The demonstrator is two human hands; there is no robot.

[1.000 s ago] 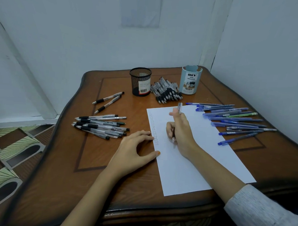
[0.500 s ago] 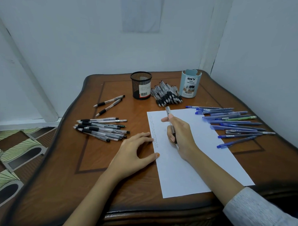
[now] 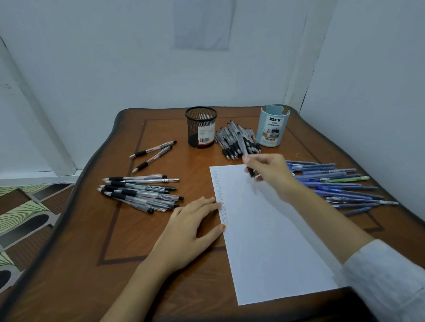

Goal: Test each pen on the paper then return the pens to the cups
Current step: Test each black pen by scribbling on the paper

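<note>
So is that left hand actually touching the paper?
Touching. In the head view the left hand rests fingertips and thumb on the paper, at its left edge.

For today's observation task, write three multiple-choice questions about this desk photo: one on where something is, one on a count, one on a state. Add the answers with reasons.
1. Where does the heap of black-grip pens lie?
A. Between the mesh cup and the blue cup.
B. In a drawer.
C. On a chair.

2. How many loose pens lie just left of the mesh cup?
A. Five.
B. Two.
C. None.

3. What is the right hand doing?
A. Lying flat.
B. Reaching into a cup.
C. Gripping a pen.

Answers: A, a cup stands each side of the heap; B, two lie there alone; C, its fingers curl round it.
</note>
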